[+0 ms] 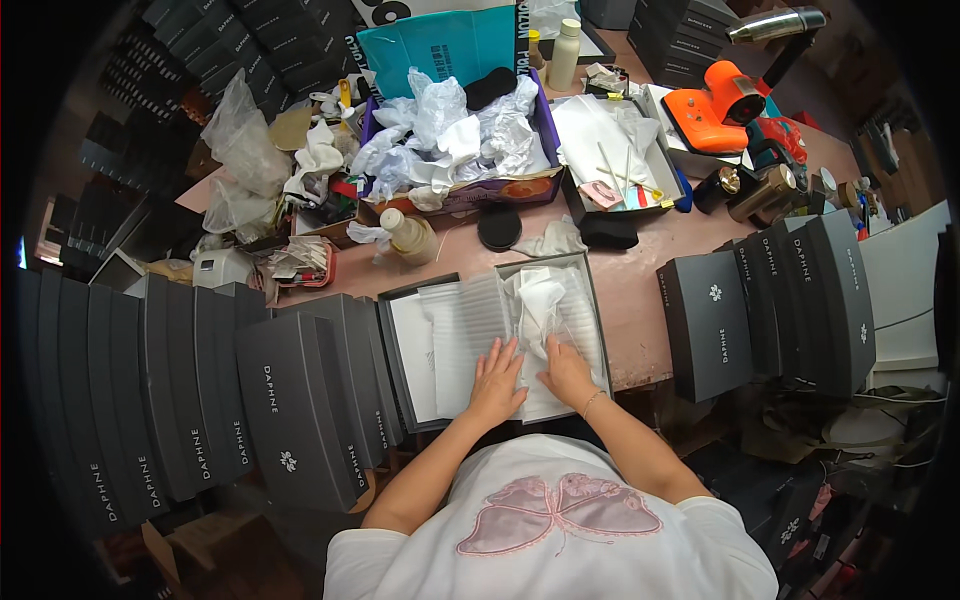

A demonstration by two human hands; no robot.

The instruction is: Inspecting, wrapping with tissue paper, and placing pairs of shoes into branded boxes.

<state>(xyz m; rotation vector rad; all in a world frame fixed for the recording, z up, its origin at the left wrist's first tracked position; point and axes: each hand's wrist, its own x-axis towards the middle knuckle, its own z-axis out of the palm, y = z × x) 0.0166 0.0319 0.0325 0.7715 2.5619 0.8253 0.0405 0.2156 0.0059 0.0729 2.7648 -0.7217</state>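
Note:
An open shoe box (597, 325) lies in front of me on the table, lined with white ribbed foam sheet (462, 325) that spreads over its left side. Against that side is a second shallow grey tray, perhaps the lid (404, 345), with white paper in it. My left hand (495, 388) rests palm down on the foam with its fingers spread. Inside the box is a bundle of crumpled white tissue paper (538, 295); what it covers, if anything, is hidden. My right hand (568, 378) touches its near end with fingertips, thumb apart, gripping nothing that shows.
Rows of dark grey shoe boxes stand left (290, 410) and right (710, 325). Behind are a cream bottle (408, 238), a black round lid (499, 227), a carton of crumpled tissue (440, 125), a tray of papers and tools (640, 195), and an orange device (712, 112).

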